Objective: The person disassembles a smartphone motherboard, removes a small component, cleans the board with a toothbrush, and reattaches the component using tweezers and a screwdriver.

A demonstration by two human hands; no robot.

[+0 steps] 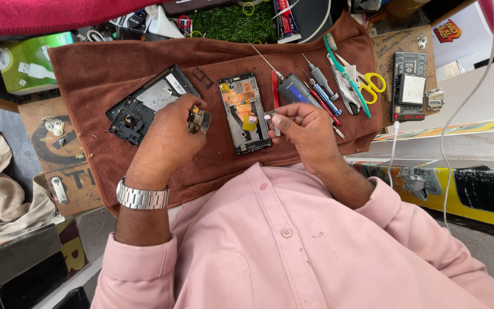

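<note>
Small phone part (198, 121) in curled left hand (170, 134) fingers (192, 109).

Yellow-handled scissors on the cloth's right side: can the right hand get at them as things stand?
Probably yes. The scissors lie uncovered just beyond the right hand, though its fingers pinch a small part.

A green and white carton (27, 60) lies at the far left, beside the brown cloth's corner. At the far middle, a narrow upright package (284, 20) in red, white and dark blue stands by the green mat. Far right, a small red and yellow sticker (447, 30) sits on a pale surface. At the near left, worn black-and-yellow printed boards (64, 154) lie beside the cloth's left edge.
</note>
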